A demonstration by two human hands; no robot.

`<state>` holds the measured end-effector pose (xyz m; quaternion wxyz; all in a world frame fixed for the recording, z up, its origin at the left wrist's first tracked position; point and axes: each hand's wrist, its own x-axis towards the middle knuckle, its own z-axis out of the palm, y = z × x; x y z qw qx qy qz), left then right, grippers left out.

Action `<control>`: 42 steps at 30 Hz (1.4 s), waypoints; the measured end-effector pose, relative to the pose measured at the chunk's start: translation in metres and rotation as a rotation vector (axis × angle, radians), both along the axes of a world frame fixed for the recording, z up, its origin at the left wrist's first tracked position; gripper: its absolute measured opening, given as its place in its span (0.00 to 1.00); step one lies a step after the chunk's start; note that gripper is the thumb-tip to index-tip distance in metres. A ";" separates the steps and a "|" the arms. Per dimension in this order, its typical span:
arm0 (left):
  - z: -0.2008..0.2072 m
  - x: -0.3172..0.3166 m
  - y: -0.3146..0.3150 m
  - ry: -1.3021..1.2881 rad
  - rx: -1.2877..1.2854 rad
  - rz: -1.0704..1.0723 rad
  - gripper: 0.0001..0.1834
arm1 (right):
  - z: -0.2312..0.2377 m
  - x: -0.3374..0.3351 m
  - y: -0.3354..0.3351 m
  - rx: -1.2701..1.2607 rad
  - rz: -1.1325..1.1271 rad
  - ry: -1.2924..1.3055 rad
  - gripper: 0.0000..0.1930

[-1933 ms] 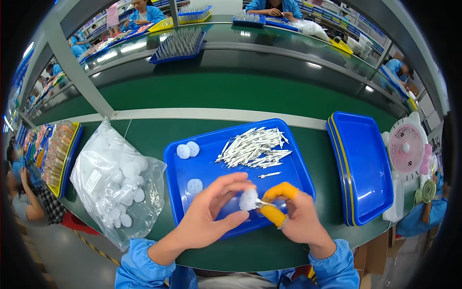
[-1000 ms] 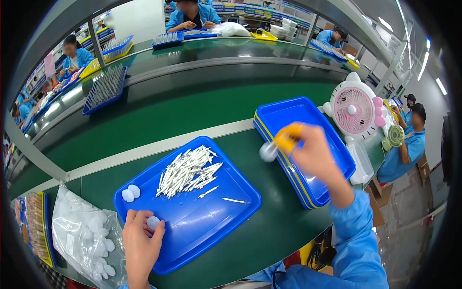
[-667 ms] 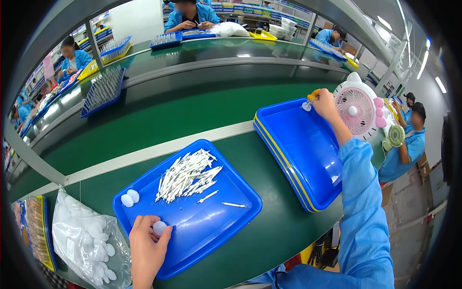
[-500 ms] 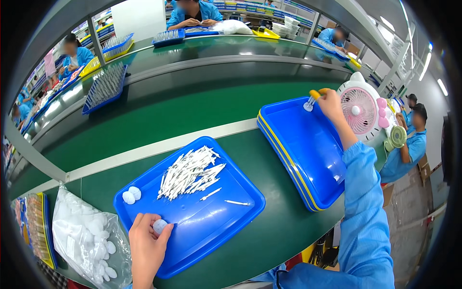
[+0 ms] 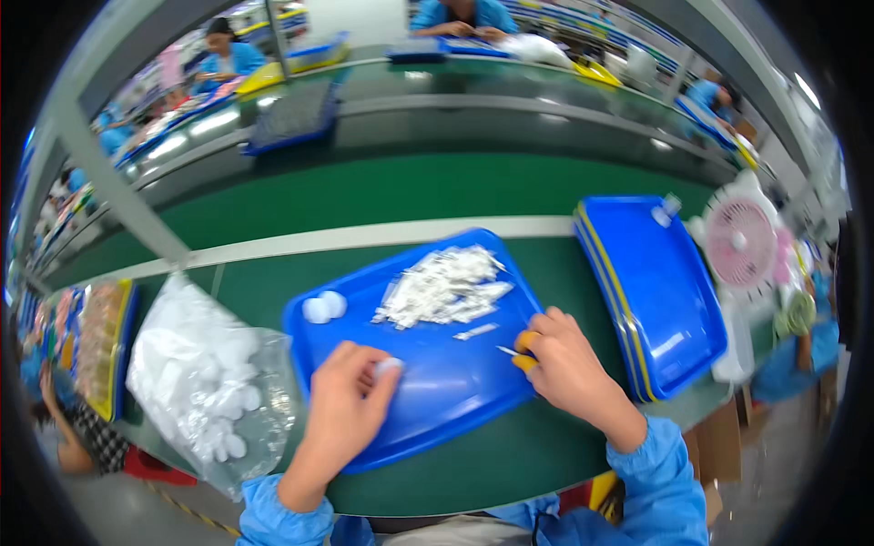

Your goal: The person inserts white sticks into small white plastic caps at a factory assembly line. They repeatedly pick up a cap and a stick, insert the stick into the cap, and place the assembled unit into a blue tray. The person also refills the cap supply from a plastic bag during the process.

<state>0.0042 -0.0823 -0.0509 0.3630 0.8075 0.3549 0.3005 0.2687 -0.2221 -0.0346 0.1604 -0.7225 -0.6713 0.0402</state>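
Observation:
My left hand [image 5: 346, 391] pinches a small white round piece [image 5: 388, 366] above the near left of a blue tray [image 5: 428, 428]. My right hand [image 5: 569, 373], with yellow finger covers [image 5: 525, 350] on its fingertips, is closed at the tray's right edge. From its pinch sticks out the tip of a thin white stick [image 5: 506, 350]. A heap of thin white sticks [image 5: 446, 287] lies at the back of the tray, with a loose one [image 5: 476, 332] in front. Two white round pieces [image 5: 325, 308] rest in the tray's left corner.
At right, stacked blue and yellow trays [image 5: 669, 309] hold a small clear-and-white piece [image 5: 666, 211] at the far corner. Beside them stands a pink-and-white fan [image 5: 739, 238]. A clear bag of white round pieces [image 5: 209, 382] lies left. Co-workers sit beyond the green conveyor belt [image 5: 410, 189].
My right hand has left the clear-and-white piece in the stacked tray and come left to the nearer tray, taking hold of a stick there. My left hand keeps its round piece. The view has shifted.

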 end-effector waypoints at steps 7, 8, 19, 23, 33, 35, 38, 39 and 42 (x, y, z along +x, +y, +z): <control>0.008 0.001 -0.007 -0.081 -0.369 -0.055 0.12 | 0.022 -0.027 0.005 -0.103 -0.113 0.631 0.11; 0.002 -0.002 -0.006 -0.153 -0.422 -0.081 0.13 | 0.026 -0.032 0.007 -0.136 -0.135 0.841 0.10; 0.005 0.006 -0.016 -0.235 -0.605 -0.132 0.14 | 0.010 -0.070 0.008 0.020 -0.009 0.771 0.16; 0.006 0.008 -0.021 -0.305 -0.671 -0.156 0.12 | 0.004 -0.069 0.002 0.058 0.072 0.693 0.19; 0.007 0.008 -0.022 -0.286 -0.709 -0.163 0.10 | -0.006 -0.069 0.002 0.208 0.193 0.580 0.22; 0.008 0.007 -0.020 -0.270 -0.703 -0.119 0.10 | -0.004 -0.070 0.002 0.190 0.201 0.616 0.23; 0.011 0.009 -0.017 -0.248 -0.629 -0.068 0.09 | 0.000 -0.070 -0.001 0.192 0.160 0.670 0.24; 0.009 0.009 -0.018 -0.252 -0.594 -0.080 0.09 | 0.000 -0.071 0.000 0.208 0.151 0.670 0.24; 0.006 0.010 -0.023 -0.239 -0.420 -0.102 0.09 | -0.002 -0.070 0.003 0.225 0.180 0.641 0.23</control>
